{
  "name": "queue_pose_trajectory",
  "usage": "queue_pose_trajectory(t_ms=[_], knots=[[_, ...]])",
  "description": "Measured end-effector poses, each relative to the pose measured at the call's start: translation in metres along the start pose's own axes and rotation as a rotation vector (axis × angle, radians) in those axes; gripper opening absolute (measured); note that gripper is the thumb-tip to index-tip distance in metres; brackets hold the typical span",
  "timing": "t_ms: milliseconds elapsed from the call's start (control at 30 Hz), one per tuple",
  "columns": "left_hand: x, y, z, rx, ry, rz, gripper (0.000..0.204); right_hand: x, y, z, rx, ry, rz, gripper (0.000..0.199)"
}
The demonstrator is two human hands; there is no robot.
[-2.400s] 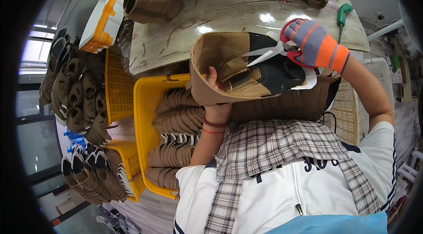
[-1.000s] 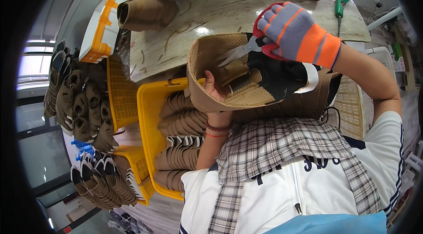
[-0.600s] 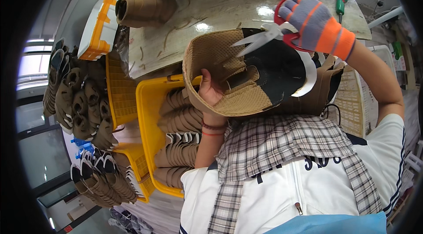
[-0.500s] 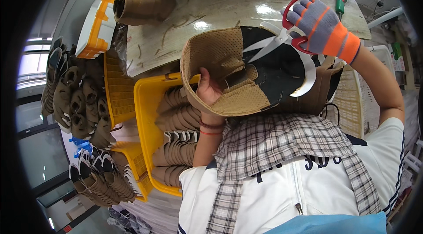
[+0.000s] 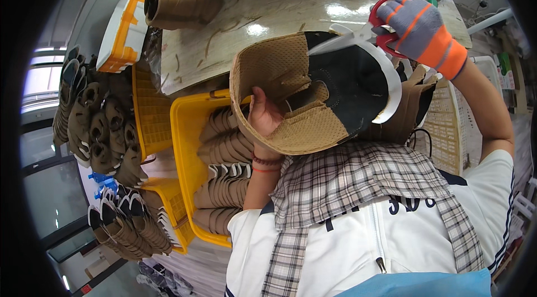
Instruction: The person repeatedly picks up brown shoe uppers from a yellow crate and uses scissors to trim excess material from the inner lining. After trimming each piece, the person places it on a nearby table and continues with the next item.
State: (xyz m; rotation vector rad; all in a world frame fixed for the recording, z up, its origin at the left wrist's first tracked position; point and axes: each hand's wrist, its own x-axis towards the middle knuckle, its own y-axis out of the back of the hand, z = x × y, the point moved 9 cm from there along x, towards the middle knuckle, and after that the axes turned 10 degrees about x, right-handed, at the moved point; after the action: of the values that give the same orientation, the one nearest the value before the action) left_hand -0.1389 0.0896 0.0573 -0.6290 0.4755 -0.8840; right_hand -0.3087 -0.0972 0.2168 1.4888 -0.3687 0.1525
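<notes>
Head view: the shoe upper (image 5: pixel 335 95) sits in front of the plaid apron (image 5: pixel 358 179), opening up, its tan mesh and black lining showing. The left hand (image 5: pixel 265 118) supports it from within the opening, thumb raised; its fingers are hidden, so I can't tell whether they pinch. The right hand (image 5: pixel 417 31), gloved, is curled around the red handles of the scissors (image 5: pixel 347 41), whose 2 blades reach over the lining near the mesh seam. I'd steady that rim, snip with just the tips, and keep the blades clear of stitching and thumb.
</notes>
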Motion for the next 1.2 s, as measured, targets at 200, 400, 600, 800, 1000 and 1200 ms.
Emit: queue_pose_trajectory(t_ms=[200,400,600,800,1000,1200], knots=[[-0.015,0.053,-0.029,-0.107,0.353,-0.397,0.028,-0.002,-0.018,-0.051,0.088,-0.017,-0.174,0.046],[-0.072,0.041,-0.013,0.131,0.645,-0.302,0.063,0.006,-0.042,-0.071,-0.042,0.053,-0.348,0.064],[-0.068,0.049,0.006,0.234,0.310,-0.259,0.036,0.017,-0.042,-0.074,0.020,0.054,-0.274,0.058],[-0.077,0.114,0.033,0.304,0.130,-0.010,0.037,0.042,-0.058,-0.077,0.089,0.048,-0.334,0.053],[-0.057,0.093,0.019,0.038,0.236,0.119,0.048,0.053,-0.087,-0.085,0.101,0.159,-0.330,0.049],[-0.070,0.115,0.001,0.035,0.256,0.278,0.047,0.054,-0.113,-0.093,0.102,0.158,-0.450,0.046]])
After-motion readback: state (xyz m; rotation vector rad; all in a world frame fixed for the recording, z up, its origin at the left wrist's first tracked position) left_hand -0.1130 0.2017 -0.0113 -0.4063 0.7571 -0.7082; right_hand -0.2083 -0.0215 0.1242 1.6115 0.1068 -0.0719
